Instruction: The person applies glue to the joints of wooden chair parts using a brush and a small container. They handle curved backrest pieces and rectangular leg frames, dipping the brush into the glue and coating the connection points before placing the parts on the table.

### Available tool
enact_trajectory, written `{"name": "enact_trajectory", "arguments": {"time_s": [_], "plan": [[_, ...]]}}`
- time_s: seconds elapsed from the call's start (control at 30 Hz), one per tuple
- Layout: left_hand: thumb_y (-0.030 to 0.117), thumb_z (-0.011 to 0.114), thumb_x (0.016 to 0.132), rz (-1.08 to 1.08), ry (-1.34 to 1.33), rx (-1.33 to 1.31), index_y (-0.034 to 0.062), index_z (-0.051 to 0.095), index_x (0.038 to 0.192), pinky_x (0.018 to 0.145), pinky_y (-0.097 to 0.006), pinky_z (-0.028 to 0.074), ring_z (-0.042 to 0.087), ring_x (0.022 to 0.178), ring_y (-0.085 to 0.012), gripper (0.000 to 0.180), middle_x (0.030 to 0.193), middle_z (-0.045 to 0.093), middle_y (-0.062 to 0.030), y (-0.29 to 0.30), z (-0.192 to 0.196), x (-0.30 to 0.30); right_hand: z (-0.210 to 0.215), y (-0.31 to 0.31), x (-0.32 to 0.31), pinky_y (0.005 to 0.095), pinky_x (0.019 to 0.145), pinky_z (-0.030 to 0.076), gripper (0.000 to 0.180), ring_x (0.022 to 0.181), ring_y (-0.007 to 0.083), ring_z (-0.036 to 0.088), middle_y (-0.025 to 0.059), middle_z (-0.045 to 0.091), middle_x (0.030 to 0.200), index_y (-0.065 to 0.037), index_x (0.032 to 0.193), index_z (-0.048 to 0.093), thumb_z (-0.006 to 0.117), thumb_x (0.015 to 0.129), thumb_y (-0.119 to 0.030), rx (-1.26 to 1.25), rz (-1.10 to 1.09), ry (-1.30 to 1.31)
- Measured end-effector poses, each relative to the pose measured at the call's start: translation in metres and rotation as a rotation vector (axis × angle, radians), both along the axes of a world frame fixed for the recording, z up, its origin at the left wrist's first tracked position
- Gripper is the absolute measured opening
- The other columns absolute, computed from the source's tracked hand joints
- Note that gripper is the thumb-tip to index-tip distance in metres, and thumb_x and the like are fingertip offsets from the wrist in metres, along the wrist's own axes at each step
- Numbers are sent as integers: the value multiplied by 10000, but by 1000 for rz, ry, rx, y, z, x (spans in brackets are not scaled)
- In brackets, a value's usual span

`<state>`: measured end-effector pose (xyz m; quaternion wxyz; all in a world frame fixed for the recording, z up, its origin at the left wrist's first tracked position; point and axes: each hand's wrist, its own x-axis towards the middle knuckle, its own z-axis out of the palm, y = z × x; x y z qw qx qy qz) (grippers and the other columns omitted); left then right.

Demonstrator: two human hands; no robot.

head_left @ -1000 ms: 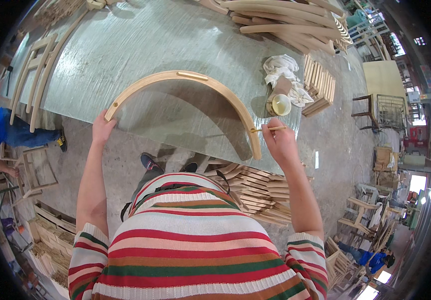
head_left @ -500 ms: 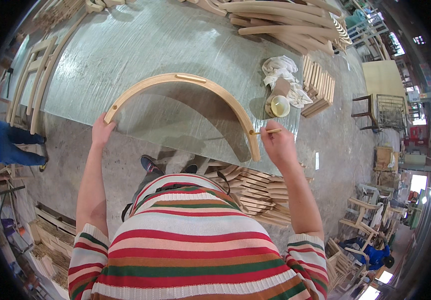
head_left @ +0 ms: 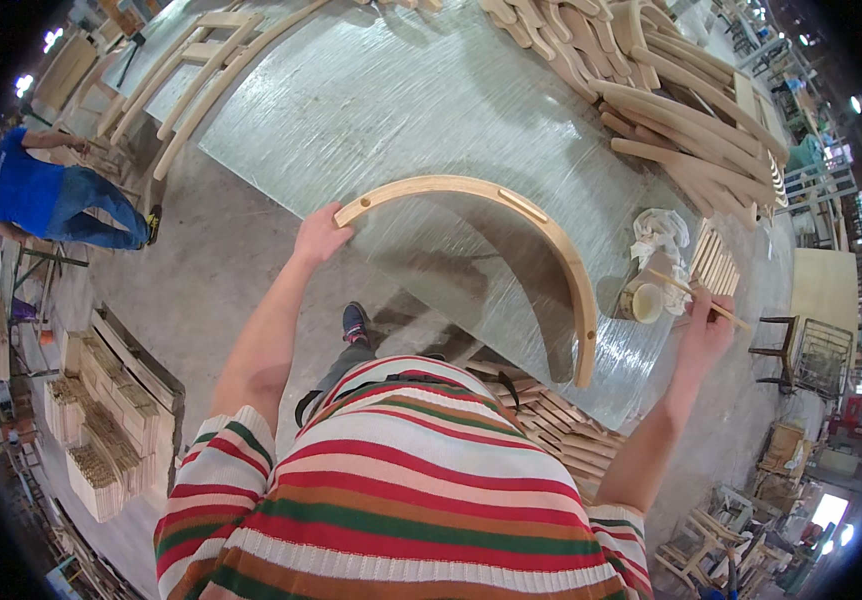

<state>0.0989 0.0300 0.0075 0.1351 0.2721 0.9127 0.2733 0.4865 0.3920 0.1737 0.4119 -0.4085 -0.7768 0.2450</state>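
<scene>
My left hand [head_left: 323, 236] is closed round the left end of a curved wooden rail [head_left: 429, 184], a pale half-ring held over the greenish sheet-covered table [head_left: 381, 110]. Round dark spots, like holes, mark the rail near both ends, and an oblong feature sits on its upper curve. The rail's right end points down toward me, free of any hand. Off to the right, my right hand [head_left: 706, 338] pinches a thin wooden stick [head_left: 669, 281]. The stick's far tip is above a small cup [head_left: 643, 302] of pale content. Beside the cup lies a crumpled white cloth [head_left: 659, 232].
Curved wooden parts [head_left: 686, 115] are heaped at the table's far right, with a stack of slats [head_left: 715, 258] below them. More wooden pieces [head_left: 571, 440] lie under the near edge. Frames [head_left: 201, 75] lean at far left, near a person in blue [head_left: 31, 185].
My right hand has moved away from the rail's right end toward the cup, taking the stick along. The view has turned, shifting the scene rightward; my left hand still grips the rail.
</scene>
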Motion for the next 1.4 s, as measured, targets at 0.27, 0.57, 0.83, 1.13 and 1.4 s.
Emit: {"name": "enact_trajectory", "arguments": {"time_s": [0.27, 0.57, 0.83, 1.13, 1.4], "plan": [[298, 609, 682, 48, -38, 96, 35, 588, 1030, 774, -445, 463, 587, 914, -388, 437, 940, 623, -227, 2, -4, 1, -37, 26, 25, 252, 548, 467, 193, 586, 115, 554, 65, 576, 653, 15, 788, 536, 589, 873, -151, -16, -292, -72], [274, 603, 696, -13, 47, 24, 30, 569, 992, 751, -450, 444, 578, 892, -399, 385, 906, 612, -222, 2, -6, -3, -70, 39, 37, 294, 542, 457, 215, 534, 129, 554, 71, 577, 607, 4, 770, 536, 599, 865, -178, -43, -330, 8], [241, 609, 695, 15, -50, 33, 11, 561, 979, 755, -434, 441, 581, 892, -389, 367, 887, 607, -225, 10, -3, -2, -116, 43, 63, 254, 475, 477, 194, 515, 126, 544, 64, 560, 633, -16, 783, 516, 606, 871, -164, -396, -343, 603], [230, 616, 694, 4, -21, 28, -2, 567, 1053, 791, -411, 450, 585, 921, -383, 430, 923, 621, -222, 3, -1, -1, -160, 26, 87, 306, 613, 535, 127, 608, 164, 575, 81, 581, 738, -7, 844, 527, 597, 861, -112, -996, -450, 1361], [300, 601, 670, -3, -51, 8, 62, 590, 1045, 765, -438, 478, 606, 893, -377, 444, 913, 635, -211, 14, 1, -3, -169, 16, 86, 279, 624, 523, 92, 656, 171, 598, 86, 611, 759, -18, 830, 554, 563, 880, -94, -905, -211, 1357]]}}
